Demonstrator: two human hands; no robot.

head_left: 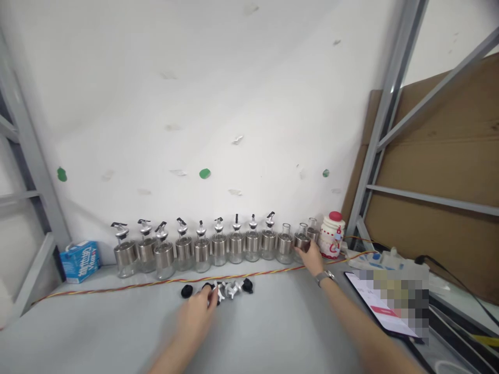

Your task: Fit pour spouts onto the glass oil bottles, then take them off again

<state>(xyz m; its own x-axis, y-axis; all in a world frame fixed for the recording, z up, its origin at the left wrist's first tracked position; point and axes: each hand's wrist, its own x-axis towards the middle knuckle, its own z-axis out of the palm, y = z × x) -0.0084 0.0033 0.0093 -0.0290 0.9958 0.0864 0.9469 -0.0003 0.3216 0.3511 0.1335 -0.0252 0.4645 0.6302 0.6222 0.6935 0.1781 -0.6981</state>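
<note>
Clasping a bottle [301,239], right hand [313,259] is half-curled; spouts [235,289] lie by left hand [198,307], hold unclear.

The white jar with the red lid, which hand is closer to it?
Right. The right hand is at a bottle just left of the jar; the left hand is much farther left, by the loose silver pieces.
</note>
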